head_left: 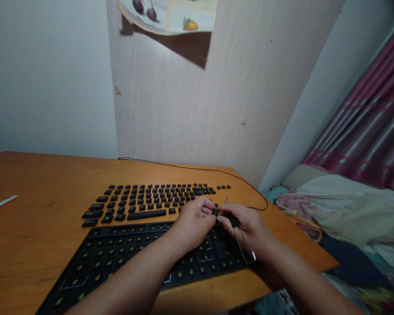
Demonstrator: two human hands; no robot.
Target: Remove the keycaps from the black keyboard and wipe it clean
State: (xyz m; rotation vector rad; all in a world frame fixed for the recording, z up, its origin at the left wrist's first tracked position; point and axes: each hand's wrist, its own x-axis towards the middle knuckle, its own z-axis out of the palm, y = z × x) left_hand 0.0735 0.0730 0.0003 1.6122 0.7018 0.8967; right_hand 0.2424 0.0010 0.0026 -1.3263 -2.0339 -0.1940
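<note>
Curving behind the loose keycaps (159, 205) runs a cable (197, 169).

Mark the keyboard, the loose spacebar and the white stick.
Keyboard (118, 252): head view, left half of its bed.
Loose spacebar (146, 215): head view, middle of its top.
White stick (1, 204): head view, mid-shaft.
</note>
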